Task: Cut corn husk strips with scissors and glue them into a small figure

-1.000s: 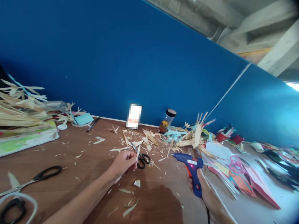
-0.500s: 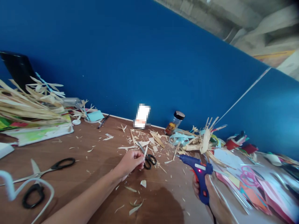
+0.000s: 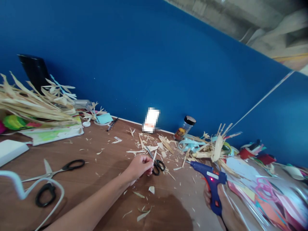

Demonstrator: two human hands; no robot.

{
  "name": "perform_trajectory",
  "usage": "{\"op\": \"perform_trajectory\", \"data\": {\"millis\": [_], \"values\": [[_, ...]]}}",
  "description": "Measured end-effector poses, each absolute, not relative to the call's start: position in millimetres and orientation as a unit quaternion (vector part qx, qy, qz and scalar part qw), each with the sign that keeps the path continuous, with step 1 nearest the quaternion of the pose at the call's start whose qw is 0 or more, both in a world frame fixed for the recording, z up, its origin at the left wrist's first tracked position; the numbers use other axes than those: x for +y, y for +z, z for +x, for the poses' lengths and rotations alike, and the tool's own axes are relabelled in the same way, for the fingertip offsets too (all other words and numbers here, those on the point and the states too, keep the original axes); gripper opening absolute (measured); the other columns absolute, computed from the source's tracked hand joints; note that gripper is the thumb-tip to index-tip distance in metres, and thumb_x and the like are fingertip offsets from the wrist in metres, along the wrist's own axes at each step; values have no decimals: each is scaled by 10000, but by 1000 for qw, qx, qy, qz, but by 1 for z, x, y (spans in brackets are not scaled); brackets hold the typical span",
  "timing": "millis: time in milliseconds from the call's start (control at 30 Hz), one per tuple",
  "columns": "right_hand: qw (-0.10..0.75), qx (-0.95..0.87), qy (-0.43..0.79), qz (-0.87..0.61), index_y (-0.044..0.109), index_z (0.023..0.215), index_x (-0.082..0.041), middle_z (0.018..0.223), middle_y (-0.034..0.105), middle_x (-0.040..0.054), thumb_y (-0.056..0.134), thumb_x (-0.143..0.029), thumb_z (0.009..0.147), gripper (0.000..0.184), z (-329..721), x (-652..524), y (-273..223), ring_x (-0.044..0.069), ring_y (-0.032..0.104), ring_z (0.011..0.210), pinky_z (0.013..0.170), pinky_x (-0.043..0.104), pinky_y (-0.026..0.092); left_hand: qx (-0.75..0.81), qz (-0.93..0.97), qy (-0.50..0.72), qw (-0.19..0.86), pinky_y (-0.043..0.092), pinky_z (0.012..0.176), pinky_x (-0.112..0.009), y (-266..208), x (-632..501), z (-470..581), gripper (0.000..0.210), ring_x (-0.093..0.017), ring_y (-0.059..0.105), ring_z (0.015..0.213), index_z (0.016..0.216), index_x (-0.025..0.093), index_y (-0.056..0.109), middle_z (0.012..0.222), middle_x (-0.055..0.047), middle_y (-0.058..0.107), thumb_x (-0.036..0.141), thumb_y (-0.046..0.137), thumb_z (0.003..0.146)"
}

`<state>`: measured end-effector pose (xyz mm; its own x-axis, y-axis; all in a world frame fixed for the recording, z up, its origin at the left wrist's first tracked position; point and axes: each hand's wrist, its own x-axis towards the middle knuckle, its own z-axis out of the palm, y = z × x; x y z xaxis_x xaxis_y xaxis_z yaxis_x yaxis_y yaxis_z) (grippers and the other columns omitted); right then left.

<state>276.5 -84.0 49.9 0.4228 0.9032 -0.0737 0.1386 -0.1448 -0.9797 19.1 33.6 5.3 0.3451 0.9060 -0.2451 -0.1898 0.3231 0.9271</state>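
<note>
Between thumb and fingers, my left hand [image 3: 141, 166] pinches a small pale strip of husk [image 3: 154, 156], its pointed end standing up. Just behind that hand lie small black-handled scissors [image 3: 158, 166] among the scraps. My right hand [image 3: 225, 203] is wrapped round the grip of a blue hot glue gun [image 3: 211, 179], its red light lit. The gun's nozzle points left, apart from the strip. Husk scraps [image 3: 166, 144] lie scattered over the brown table [image 3: 103, 179].
Larger scissors [image 3: 49, 175] lie spread on the left beside a white cord [image 3: 60, 187]. Dried husks [image 3: 36, 104] are piled at far left. A black-lidded jar [image 3: 185, 126] leans at the blue partition [image 3: 120, 64]. Right side holds a husk bundle [image 3: 218, 149], papers and a red cup [image 3: 246, 152].
The whole scene has shifted slightly to the right in view as the head turned a little left. Both hands keep the same hold and nearly the same place over the table.
</note>
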Motion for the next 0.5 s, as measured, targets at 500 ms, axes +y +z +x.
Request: {"op": "perform_trajectory", "data": {"millis": [500], "values": [[514, -393, 346, -680, 527, 660, -177, 553, 508, 9, 500, -606, 700, 432, 273, -90, 52, 142, 466, 503, 471, 246, 434, 421, 429, 387, 699, 423, 496, -224, 3, 34, 18, 150, -83, 511, 445, 646, 152, 518, 515, 30, 561, 262, 616, 619]]}}
